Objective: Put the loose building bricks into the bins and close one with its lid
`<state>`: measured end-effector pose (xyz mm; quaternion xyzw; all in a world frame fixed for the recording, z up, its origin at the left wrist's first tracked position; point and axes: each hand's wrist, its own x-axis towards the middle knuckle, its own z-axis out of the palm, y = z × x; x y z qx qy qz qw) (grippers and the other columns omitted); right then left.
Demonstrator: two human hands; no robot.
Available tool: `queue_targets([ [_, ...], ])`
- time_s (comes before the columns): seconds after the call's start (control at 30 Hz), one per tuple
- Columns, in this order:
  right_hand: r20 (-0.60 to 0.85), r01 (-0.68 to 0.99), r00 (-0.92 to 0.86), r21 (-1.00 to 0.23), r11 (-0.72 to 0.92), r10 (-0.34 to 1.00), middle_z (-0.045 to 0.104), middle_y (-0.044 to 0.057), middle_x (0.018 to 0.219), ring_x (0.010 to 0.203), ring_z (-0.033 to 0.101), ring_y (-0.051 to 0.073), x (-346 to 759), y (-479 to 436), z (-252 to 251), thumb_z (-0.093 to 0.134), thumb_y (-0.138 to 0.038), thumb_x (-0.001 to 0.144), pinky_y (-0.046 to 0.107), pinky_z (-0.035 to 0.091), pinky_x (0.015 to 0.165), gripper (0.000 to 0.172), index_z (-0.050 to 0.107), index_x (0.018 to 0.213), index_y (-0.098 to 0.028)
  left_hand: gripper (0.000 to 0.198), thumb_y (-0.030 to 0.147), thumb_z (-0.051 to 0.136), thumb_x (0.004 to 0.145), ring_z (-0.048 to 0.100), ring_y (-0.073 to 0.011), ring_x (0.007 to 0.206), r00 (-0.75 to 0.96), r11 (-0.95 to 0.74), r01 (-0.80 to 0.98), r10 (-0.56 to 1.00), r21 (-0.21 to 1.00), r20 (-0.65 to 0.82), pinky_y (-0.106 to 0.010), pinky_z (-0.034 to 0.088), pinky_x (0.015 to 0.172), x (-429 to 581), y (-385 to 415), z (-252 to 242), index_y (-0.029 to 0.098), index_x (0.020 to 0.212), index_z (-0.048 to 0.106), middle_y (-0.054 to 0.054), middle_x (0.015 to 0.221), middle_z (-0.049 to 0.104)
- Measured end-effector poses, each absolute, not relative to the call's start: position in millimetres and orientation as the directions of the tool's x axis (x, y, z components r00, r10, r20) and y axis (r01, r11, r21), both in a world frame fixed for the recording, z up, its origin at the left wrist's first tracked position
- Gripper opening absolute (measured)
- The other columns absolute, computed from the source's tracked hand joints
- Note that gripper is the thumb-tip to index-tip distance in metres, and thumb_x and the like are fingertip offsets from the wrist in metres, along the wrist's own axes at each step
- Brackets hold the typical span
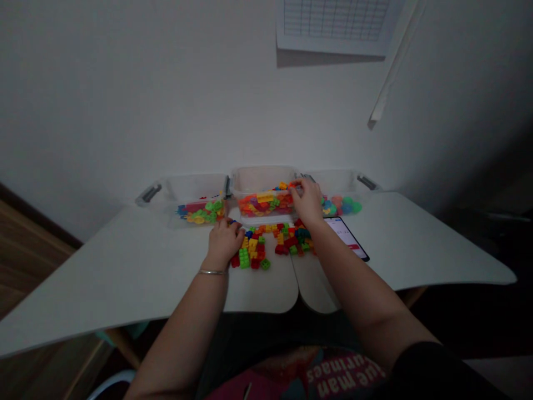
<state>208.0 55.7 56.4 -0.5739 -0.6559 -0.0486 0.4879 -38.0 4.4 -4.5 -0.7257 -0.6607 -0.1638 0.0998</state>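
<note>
Loose toy building blocks (252, 244) in red, yellow, green, orange and blue lie on the white table in front of me, with more (293, 240) to the right. My left hand (225, 242) rests at the left edge of this group. Its fingers are curled, and a bit of blue shows by the fingertips; what they hold, if anything, is hidden. My right hand (307, 200) is at the right rim of the middle clear plastic box (264, 180), fingers pinched on an orange-red block (292, 186). Several blocks (266, 203) fill the lower part of that box.
A left clear box (194, 186) holds colourful pieces (204, 212). A right clear box (337, 180) contains round pieces (345, 205). A phone (347, 238) with a lit screen lies beside my right forearm. Two table sections (266, 294) meet at a seam; a wall stands behind the boxes.
</note>
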Motion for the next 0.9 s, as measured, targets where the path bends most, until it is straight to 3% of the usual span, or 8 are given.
queue_targets([
  [0.13, 0.659, 0.848, 0.057, -0.429, 0.313, 0.75, 0.068, 0.01, 0.102, 0.101, 0.057, 0.029, 203, 56, 59, 0.045, -0.029, 0.092, 0.044, 0.041, 0.091, 0.024, 0.065, 0.102, -0.02, 0.036, 0.038, 0.044, 0.089, 0.055, -0.0279, 0.108, 0.082, -0.124, 0.988, 0.926, 0.092, 0.369, -0.039, 0.045, 0.096, -38, 4, -5, 0.021, 0.108, 0.071, -0.012, 0.115, 0.059],
  [0.33, 0.622, 0.921, -0.05, -0.273, 0.277, 0.782, 0.069, 0.015, 0.093, 0.097, 0.058, 0.03, 197, 58, 60, 0.038, -0.036, 0.095, 0.047, 0.042, 0.092, 0.038, 0.069, 0.09, -0.015, 0.037, 0.037, 0.044, 0.089, 0.054, -0.0288, 0.114, 0.071, -0.113, 0.989, 0.933, 0.1, 0.353, -0.04, 0.043, 0.099, -38, 5, -6, 0.019, 0.104, 0.073, -0.014, 0.123, 0.058],
  [0.53, 0.615, 0.908, -0.087, -0.274, 0.316, 0.784, 0.07, 0.014, 0.095, 0.099, 0.059, 0.028, 199, 61, 58, 0.037, -0.037, 0.096, 0.048, 0.04, 0.096, 0.04, 0.071, 0.09, -0.016, 0.037, 0.035, 0.042, 0.089, 0.055, -0.027, 0.115, 0.102, -0.153, 0.981, 0.932, 0.12, 0.349, -0.039, 0.043, 0.099, -40, 7, -9, 0.019, 0.104, 0.072, -0.012, 0.123, 0.063],
  [0.7, 0.626, 0.881, -0.116, -0.294, 0.372, 0.771, 0.068, 0.01, 0.113, 0.115, 0.054, 0.03, 202, 61, 54, 0.04, -0.035, 0.096, 0.061, 0.02, 0.11, 0.034, 0.069, 0.104, -0.018, 0.036, 0.034, 0.043, 0.088, 0.057, -0.0265, 0.111, 0.099, -0.15, 0.981, 0.933, 0.125, 0.346, -0.04, 0.043, 0.098, -41, 7, -7, 0.019, 0.102, 0.073, -0.01, 0.119, 0.066],
  [0.9, 0.638, 0.836, -0.151, -0.326, 0.442, 0.755, 0.052, 0.01, 0.141, 0.136, 0.035, 0.032, 207, 56, 48, 0.04, -0.035, 0.095, 0.064, 0.014, 0.112, 0.041, 0.053, 0.131, -0.02, 0.033, 0.033, 0.045, 0.088, 0.057, -0.0253, 0.109, 0.09, -0.161, 0.972, 0.928, 0.17, 0.362, -0.04, 0.042, 0.099, -42, 10, -9, 0.022, 0.1, 0.073, -0.008, 0.114, 0.069],
])
